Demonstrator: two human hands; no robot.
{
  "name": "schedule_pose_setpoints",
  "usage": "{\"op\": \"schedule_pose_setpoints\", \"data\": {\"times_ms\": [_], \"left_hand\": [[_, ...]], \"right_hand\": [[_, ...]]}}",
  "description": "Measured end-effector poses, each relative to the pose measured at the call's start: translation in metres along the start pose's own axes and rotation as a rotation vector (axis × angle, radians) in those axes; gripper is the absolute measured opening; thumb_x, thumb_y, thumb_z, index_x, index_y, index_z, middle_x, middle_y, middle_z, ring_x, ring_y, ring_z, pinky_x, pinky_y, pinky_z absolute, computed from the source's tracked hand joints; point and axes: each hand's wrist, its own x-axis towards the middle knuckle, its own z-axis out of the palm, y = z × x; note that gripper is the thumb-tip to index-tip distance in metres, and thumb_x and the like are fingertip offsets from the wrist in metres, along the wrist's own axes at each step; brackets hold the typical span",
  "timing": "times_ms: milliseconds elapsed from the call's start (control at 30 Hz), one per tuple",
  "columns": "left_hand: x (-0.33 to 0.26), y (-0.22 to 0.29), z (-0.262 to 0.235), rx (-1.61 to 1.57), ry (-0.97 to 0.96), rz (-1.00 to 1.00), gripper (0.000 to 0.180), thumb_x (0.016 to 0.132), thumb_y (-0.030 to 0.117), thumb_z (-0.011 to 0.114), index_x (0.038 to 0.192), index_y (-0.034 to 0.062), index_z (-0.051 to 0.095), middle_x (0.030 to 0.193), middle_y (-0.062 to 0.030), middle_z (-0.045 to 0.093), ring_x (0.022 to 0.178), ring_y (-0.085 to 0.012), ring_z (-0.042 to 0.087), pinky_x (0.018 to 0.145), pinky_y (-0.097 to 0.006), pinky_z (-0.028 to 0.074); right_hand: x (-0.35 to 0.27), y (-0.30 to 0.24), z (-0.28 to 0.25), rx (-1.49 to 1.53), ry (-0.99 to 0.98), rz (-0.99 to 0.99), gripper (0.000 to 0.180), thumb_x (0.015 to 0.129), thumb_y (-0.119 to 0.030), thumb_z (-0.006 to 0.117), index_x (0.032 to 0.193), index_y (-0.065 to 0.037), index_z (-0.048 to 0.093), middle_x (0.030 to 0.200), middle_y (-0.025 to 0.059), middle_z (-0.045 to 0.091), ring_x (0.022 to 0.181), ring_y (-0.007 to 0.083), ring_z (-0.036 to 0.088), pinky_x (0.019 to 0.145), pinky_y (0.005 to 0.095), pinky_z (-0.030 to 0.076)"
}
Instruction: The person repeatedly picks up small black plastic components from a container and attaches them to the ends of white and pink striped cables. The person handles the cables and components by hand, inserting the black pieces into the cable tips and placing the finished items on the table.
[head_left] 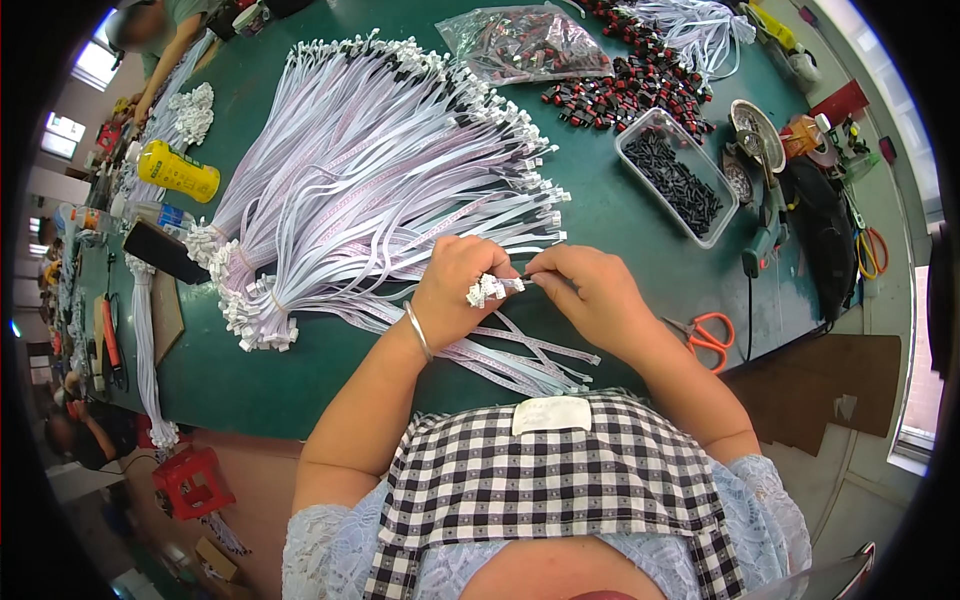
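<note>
Cables (489, 291): white plug ends held in front of me above the near side of the tabletop (660, 262), between my 2 hands.
Left grip (452, 287): fingers curled tightly round the cluster, plugs poking out to the right, probably so that my other hand can get at them singly.
Right grip (592, 292): thumb and forefinger pinching a small dark piece (526, 277) right beside the plugs.
Cable pile (350, 170): fanned out beyond my left hand, gathered at its left end, likely to hold the strands in order while the far ends spread apart.
Clear box (712, 243): full of black pieces (672, 180), beyond my right hand, presumably for a short reach.
Red and black parts (645, 95): heaped loose behind the box, with a filled clear bag (525, 42) beside them.
Scissors (711, 342): orange handles just beside my right forearm, seemingly within reach; the blade tips are hard to make out.
Hidden: my left fingers cover the cable lengths behind the plugs; I cannot tell if the dark piece touches a plug.
</note>
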Motion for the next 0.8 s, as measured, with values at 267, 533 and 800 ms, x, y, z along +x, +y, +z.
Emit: {"op": "schedule_pose_setpoints", "data": {"times_ms": [267,533,800], "left_hand": [[0.001,0.004,-0.002,0.005,-0.008,0.000,0.021,0.070,0.008,0.073,0.086,0.0122,0.060,0.080,-0.0001,0.060,0.080,-0.0206,0.055,0.080,-0.033,0.035],[0.002,0.008,0.000,0.046,-0.045,-0.016,0.020,0.074,0.013,0.072,0.092,0.0117,0.064,0.083,-0.0014,0.062,0.081,-0.0196,0.055,0.084,-0.034,0.032],[0.004,0.007,0.005,0.044,0.030,0.030,0.016,0.073,0.014,0.070,0.088,0.0118,0.065,0.090,-0.0026,0.062,0.086,-0.0215,0.056,0.086,-0.035,0.033]], "right_hand": [[0.001,0.005,0.000,-0.145,0.078,0.044,0.013,0.082,-0.019,0.064,0.084,-0.007,0.064,0.079,0.0097,0.064,0.077,0.0295,0.061,0.067,0.0397,0.048],[-0.008,0.013,-0.001,0.097,0.095,0.077,0.009,0.082,-0.012,0.063,0.084,-0.004,0.060,0.079,0.0120,0.061,0.074,0.0308,0.060,0.064,0.0379,0.047],[-0.011,0.016,0.000,0.030,0.095,0.012,0.007,0.082,-0.011,0.062,0.086,-0.005,0.061,0.078,0.0103,0.060,0.073,0.0302,0.059,0.065,0.0383,0.047]]}}
